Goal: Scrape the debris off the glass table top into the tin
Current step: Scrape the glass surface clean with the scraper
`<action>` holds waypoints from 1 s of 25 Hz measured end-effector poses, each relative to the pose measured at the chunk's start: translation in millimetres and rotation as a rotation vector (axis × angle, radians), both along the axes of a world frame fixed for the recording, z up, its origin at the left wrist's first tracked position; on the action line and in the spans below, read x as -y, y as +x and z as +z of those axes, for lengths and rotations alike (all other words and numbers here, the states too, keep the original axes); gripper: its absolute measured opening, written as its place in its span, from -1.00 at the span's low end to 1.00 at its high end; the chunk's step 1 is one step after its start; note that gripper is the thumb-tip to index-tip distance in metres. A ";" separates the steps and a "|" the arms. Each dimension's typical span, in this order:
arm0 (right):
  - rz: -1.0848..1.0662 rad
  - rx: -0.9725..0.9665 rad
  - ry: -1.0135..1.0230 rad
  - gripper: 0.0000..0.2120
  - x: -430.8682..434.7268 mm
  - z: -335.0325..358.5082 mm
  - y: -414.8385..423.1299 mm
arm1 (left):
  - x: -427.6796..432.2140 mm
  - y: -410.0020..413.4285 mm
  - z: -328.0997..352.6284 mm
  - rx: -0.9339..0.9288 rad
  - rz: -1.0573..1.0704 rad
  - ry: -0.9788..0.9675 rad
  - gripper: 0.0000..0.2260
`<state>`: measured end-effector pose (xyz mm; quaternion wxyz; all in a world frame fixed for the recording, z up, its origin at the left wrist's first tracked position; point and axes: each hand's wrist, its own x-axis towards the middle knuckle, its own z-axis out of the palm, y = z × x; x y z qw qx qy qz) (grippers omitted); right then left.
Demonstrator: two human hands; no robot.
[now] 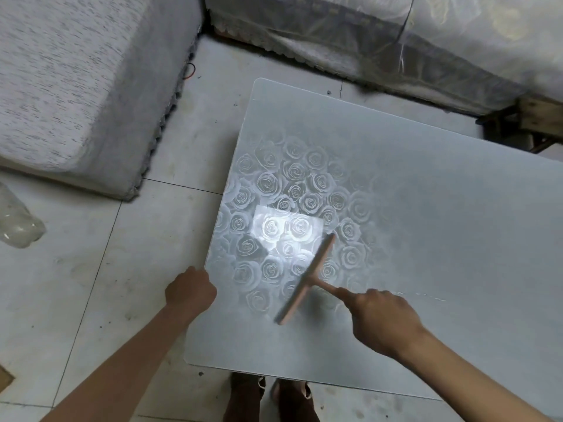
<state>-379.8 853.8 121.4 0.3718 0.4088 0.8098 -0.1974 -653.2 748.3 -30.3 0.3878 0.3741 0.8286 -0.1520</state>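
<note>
Right hand [384,319] gripped scraper [307,278] on glass table top [426,208]; left hand [189,292], clenched, rested at its 9 o'clock edge.

Glass table top [426,208]: frosted, matt at the far side, glossy where light glares near the left edge, rose pattern showing through or printed, surface smooth. Scraper [307,277]: T-shaped, looks like pale wood or tan plastic, matt, cannot tell which. Floor [91,284]: pale tiles, smooth, scuffed and stained. Sofa [61,86]: speckled woven cloth, rough. Cover [457,41] at the far side: thin translucent plastic sheet, shiny, wrinkled
</note>
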 end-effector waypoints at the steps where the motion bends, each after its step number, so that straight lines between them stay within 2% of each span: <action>1: 0.004 0.013 0.004 -0.31 -1.5 3.4 3.7 | -0.4 3.6 3.8 -0.012 -0.020 0.008 -0.72; 4: 0.029 -0.139 0.013 -0.36 -2.7 -4.9 -28.8 | -7.7 23.3 14.2 -0.029 -0.069 0.062 -0.74; 7: 0.068 -0.200 -0.008 -0.47 -1.0 -24.1 -59.8 | -19.4 39.7 15.2 -0.023 -0.115 0.113 -0.67; 10: 0.046 -0.155 -0.008 -0.43 -13.1 -31.4 -6.5 | -28.6 49.2 15.5 -0.035 -0.141 0.162 -0.67; 14: -0.131 -0.007 -0.001 -0.27 -32.5 -1.4 99.9 | -38.5 68.2 26.7 -0.029 -0.119 0.206 -0.86; 16: -0.127 -0.065 0.025 -0.27 -33.3 2.2 103.1 | -46.4 79.5 30.6 -0.028 -0.112 0.217 -0.88; 19: -0.054 -0.258 0.004 -0.38 -25.7 -13.8 52.2 | -58.9 95.1 33.4 -0.090 -0.157 0.246 -0.79; 21: -0.005 -0.282 0.003 -0.46 -27.6 -26.1 32.2 | -66.5 101.1 31.8 -0.161 -0.217 0.250 -0.69; 23: -0.024 -0.266 0.022 -0.47 -38.9 -37.1 61.5 | -75.8 109.0 28.7 -0.192 -0.259 0.171 -0.58; 25: -0.100 -0.227 0.021 -0.39 -40.0 -34.4 119.8 | -83.2 114.8 24.1 -0.175 -0.285 0.103 -0.58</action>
